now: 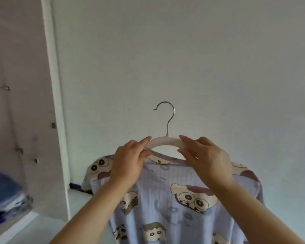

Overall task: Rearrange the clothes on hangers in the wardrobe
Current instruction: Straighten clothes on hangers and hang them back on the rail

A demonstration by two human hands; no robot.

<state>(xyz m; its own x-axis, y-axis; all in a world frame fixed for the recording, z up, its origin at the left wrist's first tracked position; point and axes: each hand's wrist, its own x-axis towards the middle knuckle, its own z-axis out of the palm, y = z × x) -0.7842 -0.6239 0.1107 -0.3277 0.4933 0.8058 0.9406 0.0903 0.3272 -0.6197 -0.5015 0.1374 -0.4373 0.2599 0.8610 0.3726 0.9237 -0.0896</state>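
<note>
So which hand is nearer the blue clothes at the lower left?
Left. The left hand holds the hanger by its left shoulder, the side toward the blue clothes. The right hand holds the right shoulder, farther off.

White curved hanger [165, 140] with metal hook, carrying pale blue cartoon-print shirt [158, 191]; left grip [128, 159] and right grip [206, 155] hold the hanger's arms.

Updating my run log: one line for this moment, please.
left hand grips hanger | right hand grips hanger | shirt on hanger | hook free
</note>
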